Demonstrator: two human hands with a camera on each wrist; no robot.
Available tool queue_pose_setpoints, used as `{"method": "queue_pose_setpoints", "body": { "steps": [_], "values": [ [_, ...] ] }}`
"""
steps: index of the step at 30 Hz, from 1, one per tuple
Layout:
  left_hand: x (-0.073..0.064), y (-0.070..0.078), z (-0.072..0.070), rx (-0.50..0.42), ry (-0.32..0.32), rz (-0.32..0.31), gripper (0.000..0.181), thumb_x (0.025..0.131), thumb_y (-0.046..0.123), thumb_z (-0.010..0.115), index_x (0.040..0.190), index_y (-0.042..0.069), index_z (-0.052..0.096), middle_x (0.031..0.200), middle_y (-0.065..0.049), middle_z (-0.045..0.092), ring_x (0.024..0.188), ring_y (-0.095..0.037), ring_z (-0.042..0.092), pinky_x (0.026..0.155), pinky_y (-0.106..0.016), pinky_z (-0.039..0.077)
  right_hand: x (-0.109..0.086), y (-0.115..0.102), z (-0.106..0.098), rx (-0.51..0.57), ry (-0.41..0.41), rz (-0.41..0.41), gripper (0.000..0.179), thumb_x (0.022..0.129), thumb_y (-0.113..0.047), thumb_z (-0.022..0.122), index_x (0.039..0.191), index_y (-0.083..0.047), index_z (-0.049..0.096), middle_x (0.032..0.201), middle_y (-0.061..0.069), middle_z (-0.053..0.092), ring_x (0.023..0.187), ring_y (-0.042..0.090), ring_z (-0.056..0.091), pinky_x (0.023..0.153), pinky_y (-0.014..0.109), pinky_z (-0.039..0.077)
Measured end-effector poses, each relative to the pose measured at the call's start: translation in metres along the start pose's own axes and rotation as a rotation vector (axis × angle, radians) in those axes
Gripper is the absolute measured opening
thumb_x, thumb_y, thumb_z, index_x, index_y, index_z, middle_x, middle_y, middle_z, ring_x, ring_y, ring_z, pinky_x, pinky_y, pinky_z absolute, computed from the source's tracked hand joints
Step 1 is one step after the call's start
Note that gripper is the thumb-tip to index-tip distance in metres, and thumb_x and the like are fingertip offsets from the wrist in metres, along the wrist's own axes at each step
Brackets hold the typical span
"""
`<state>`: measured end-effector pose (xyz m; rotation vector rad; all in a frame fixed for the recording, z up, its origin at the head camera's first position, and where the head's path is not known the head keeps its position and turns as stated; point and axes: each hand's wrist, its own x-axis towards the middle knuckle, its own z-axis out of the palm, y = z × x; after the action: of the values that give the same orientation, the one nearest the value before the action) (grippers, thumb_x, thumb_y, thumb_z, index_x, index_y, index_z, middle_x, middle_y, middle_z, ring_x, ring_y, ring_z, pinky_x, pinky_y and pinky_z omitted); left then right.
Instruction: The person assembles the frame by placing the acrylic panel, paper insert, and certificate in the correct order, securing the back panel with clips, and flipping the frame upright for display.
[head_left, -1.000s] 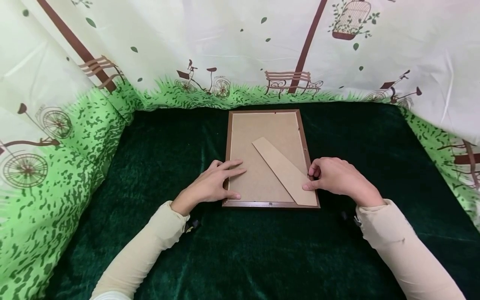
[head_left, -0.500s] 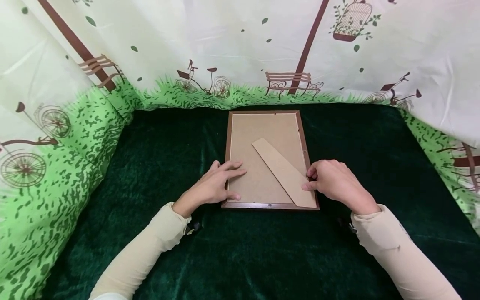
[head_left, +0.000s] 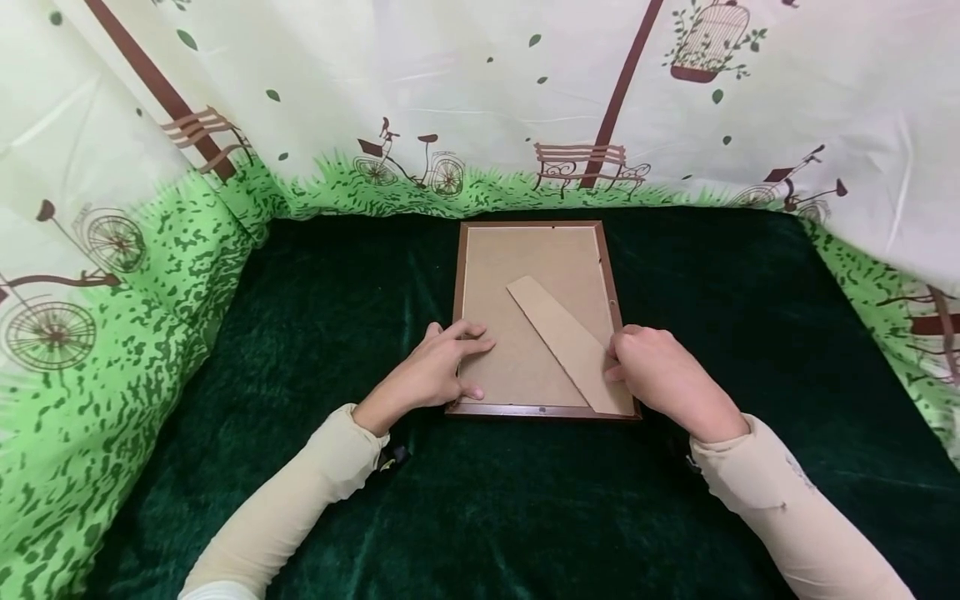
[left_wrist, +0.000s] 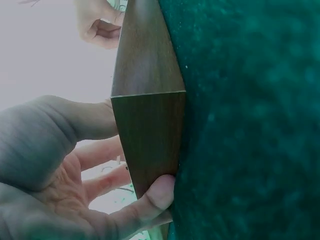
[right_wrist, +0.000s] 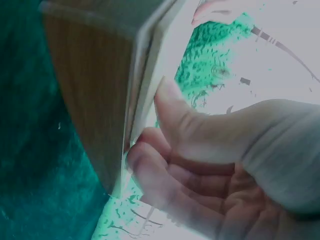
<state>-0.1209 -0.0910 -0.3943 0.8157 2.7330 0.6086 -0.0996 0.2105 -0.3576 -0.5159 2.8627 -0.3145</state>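
A brown wooden picture frame lies face down on dark green cloth, its tan backing board upward. A tan easel stand slants across the board to the near right corner. My left hand rests on the frame's near left side, thumb and fingers spread; in the left wrist view a fingertip presses the side wall. My right hand is at the right edge. In the right wrist view its thumb lies on the stand and its curled index finger meets the edge beneath.
Dark green velvet cloth covers the table. Behind and to the left hangs a white curtain printed with bicycles, benches and grass. Small dark fastener points sit along the frame's inner edge.
My right hand has rolled over and shifted slightly toward me and left, so its back now hides more of the fingers. The left hand and frame stay nearly in place.
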Motion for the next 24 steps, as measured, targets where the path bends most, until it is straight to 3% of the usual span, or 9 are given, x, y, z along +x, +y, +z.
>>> {"method": "queue_pose_setpoints", "body": {
  "steps": [10, 15, 20, 24],
  "values": [
    [-0.002, -0.002, -0.003, -0.045, -0.02, -0.03, 0.076, 0.074, 0.03, 0.088, 0.142, 0.017, 0.057, 0.152, -0.005, 0.045, 0.121, -0.028, 0.044, 0.088, -0.034, 0.034, 0.001, 0.014, -0.013, 0.114, -0.038, 0.047, 0.016, 0.083, -0.023, 0.082, 0.091, -0.01, 0.076, 0.08, 0.001, 0.069, 0.061, 0.012, 0.054, 0.055, 0.026, 0.047],
    [-0.004, -0.003, -0.004, -0.058, -0.016, -0.029, 0.075, 0.074, 0.028, 0.088, 0.141, 0.016, 0.058, 0.152, -0.005, 0.046, 0.125, -0.028, 0.044, 0.091, -0.036, 0.034, 0.001, 0.019, -0.019, 0.111, -0.044, 0.053, 0.026, 0.08, -0.026, 0.084, 0.098, -0.01, 0.075, 0.087, 0.002, 0.07, 0.067, 0.014, 0.055, 0.058, 0.027, 0.047],
    [-0.002, -0.003, -0.003, -0.058, -0.017, -0.03, 0.075, 0.073, 0.029, 0.088, 0.141, 0.017, 0.058, 0.152, -0.005, 0.045, 0.126, -0.028, 0.044, 0.091, -0.035, 0.034, 0.003, 0.022, -0.016, 0.081, -0.063, 0.018, 0.039, 0.078, -0.029, 0.086, 0.111, -0.013, 0.072, 0.091, 0.003, 0.064, 0.073, 0.016, 0.053, 0.059, 0.028, 0.043],
    [-0.001, -0.004, -0.002, -0.058, -0.019, -0.032, 0.076, 0.074, 0.029, 0.088, 0.142, 0.018, 0.057, 0.153, -0.005, 0.045, 0.126, -0.028, 0.043, 0.091, -0.035, 0.034, 0.006, 0.03, -0.012, 0.068, -0.069, -0.033, 0.035, 0.078, -0.033, 0.085, 0.108, -0.02, 0.073, 0.092, 0.001, 0.061, 0.075, 0.016, 0.051, 0.061, 0.029, 0.041]
  ]
}}
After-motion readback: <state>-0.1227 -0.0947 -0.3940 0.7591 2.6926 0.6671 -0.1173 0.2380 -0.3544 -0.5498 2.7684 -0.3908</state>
